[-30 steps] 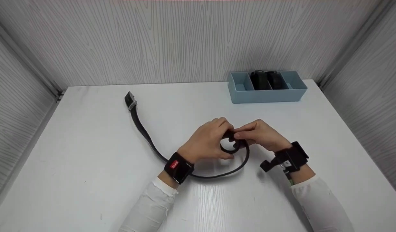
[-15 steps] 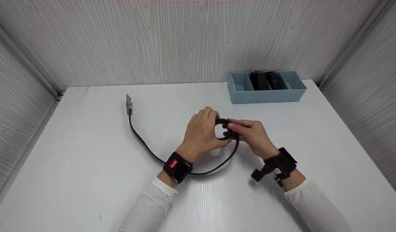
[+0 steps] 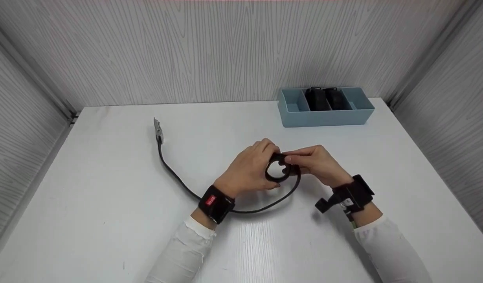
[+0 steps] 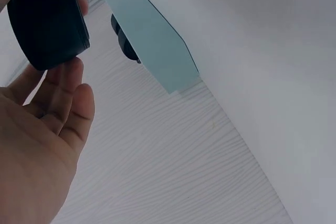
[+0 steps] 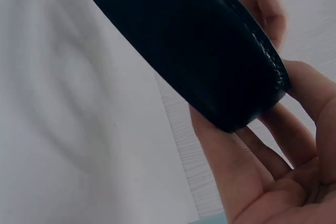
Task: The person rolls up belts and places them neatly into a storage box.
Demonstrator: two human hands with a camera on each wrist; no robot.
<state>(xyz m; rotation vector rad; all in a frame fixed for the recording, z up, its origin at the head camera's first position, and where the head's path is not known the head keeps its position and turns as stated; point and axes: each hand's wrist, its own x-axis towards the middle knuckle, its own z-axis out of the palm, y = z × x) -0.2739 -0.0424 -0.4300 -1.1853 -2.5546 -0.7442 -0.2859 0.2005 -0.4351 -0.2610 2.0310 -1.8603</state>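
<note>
A black belt (image 3: 265,207) is partly wound into a small coil (image 3: 278,179) at mid-table. My left hand (image 3: 247,171) grips the coil from the left, thumb below and fingers above. From the right, my right hand (image 3: 322,165) pinches the strap where it meets the coil. The loose length curves under my left wrist to a metal buckle (image 3: 158,131), which stands on edge at the left. Broad and dark, the belt (image 4: 47,24) fills the top left of the left wrist view above my left palm (image 4: 37,156). In the right wrist view, my right fingers (image 5: 226,156) hold the strap (image 5: 194,40).
A light blue divided box (image 3: 324,118) stands at the back right of the white table (image 3: 107,220). Two black rolled items (image 3: 316,99) sit in its middle section. Grey wood-grain panels (image 3: 186,51) enclose the back and sides.
Both hands moved up and left with the coil, then came back down and right. The buckle has tipped onto its edge, and the loose strap near it has turned edge-up.
</note>
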